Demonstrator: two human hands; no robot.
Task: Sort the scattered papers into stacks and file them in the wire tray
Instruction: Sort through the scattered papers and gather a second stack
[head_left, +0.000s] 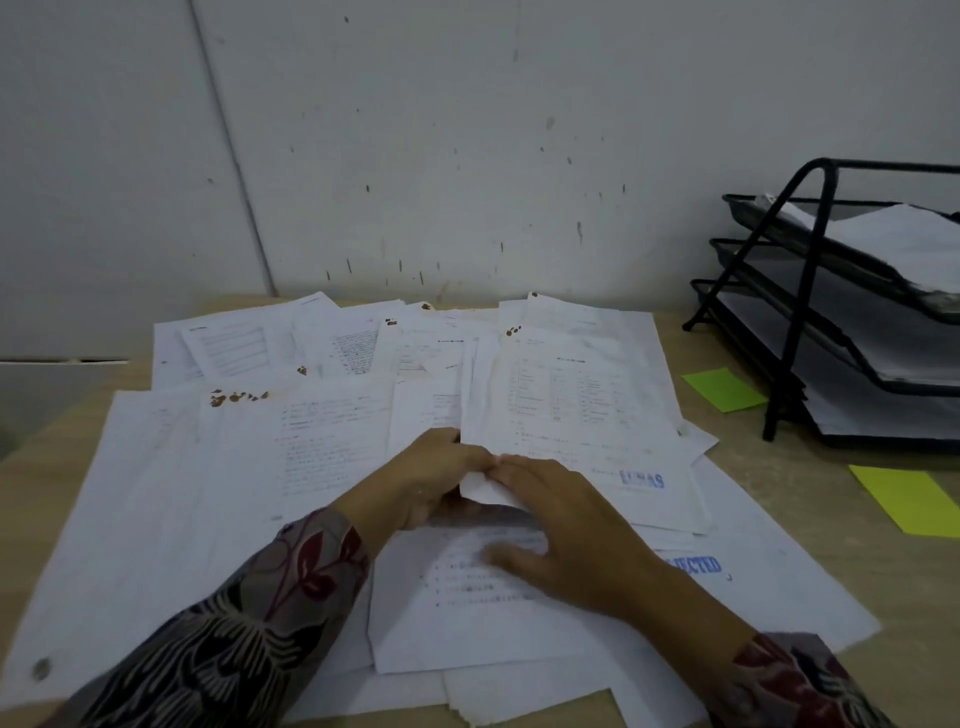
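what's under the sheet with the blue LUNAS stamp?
The LUNAS-stamped sheet, its near corner pinched by both hands, the left hand and right hand, overlaps more white papers, including one with a blue stamp ending "JECTED". Anything beneath its middle is covered.

Light wood desk (810, 525) under scattered papers (156, 499), two sticky notes (724, 389), black wire tray (789, 332).

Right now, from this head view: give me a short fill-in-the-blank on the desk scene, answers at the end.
1. The black wire tray stands at the ____ side of the desk.
2. Both hands, left hand and right hand, pinch the near corner of one ____.
3. The two sticky notes near the tray are ____ in colour.
4. The tray's top tier already holds ____.

Answers: right; sheet; green; papers
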